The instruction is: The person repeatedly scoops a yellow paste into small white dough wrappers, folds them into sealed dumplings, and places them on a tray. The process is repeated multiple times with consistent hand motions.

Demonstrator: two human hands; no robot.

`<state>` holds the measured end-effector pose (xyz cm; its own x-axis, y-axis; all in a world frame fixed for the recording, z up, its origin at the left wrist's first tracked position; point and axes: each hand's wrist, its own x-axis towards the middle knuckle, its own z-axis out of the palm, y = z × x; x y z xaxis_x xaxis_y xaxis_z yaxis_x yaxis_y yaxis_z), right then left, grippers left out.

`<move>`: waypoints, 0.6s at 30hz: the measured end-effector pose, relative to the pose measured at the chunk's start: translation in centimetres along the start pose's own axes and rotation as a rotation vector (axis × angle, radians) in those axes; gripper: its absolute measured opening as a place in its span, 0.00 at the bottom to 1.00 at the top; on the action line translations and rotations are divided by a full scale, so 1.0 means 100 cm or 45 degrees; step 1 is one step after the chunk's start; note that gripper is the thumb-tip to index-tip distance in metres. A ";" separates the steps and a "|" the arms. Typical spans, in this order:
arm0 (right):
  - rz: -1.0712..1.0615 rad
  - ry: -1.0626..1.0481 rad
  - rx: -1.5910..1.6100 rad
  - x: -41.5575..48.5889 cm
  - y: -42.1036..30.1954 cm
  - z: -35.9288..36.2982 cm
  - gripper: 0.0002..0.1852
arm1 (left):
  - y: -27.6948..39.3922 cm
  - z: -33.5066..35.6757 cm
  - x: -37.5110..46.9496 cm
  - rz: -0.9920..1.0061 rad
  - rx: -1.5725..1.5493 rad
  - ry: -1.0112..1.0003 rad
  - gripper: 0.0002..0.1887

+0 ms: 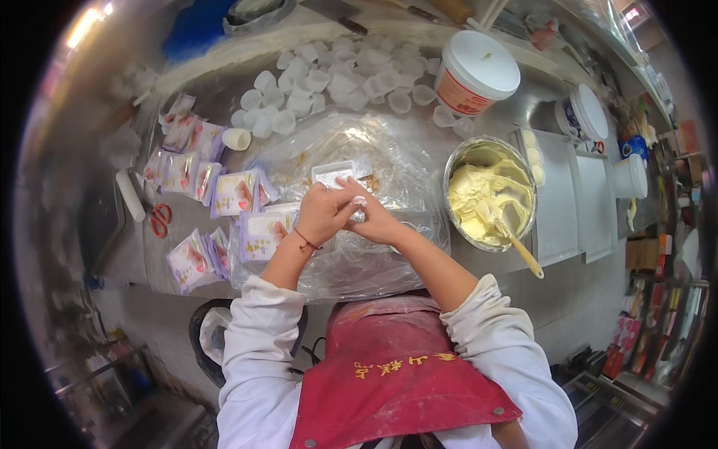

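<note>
My left hand [324, 209] and my right hand [372, 218] meet over the middle of the table. Between their fingers is a small white, soft-looking piece [359, 203], mostly covered, so its shape is unclear. Just beyond the fingertips lies a shallow white box [332, 170] with what looks like white powder in it. Brown crumbs [371, 182] sit beside it, on a clear plastic sheet [392, 151] spread under my hands. Near my left wrist lies a purple-and-white printed packet [262, 234].
A steel bowl [534, 196] of yellow cream [477, 193] holds a spatula [519, 245] at right. Metal trays [555, 207] and a row of white balls [533, 156] lie past it. Translucent cups [342, 76] and a lidded bucket [481, 64] stand behind. Scissors [160, 220] lie left.
</note>
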<state>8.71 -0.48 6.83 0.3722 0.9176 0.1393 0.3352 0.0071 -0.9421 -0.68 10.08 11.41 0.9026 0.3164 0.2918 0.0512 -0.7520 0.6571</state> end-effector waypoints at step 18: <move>0.951 0.185 0.859 0.019 -0.022 0.040 0.32 | -0.036 0.067 -0.021 -1.200 -1.734 0.783 0.30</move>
<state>5.24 2.80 7.92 0.4027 0.7226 -0.5619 -0.5677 -0.2843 -0.7726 0.13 8.30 3.76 0.4857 0.7112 -0.5082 -0.2378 0.6670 0.7061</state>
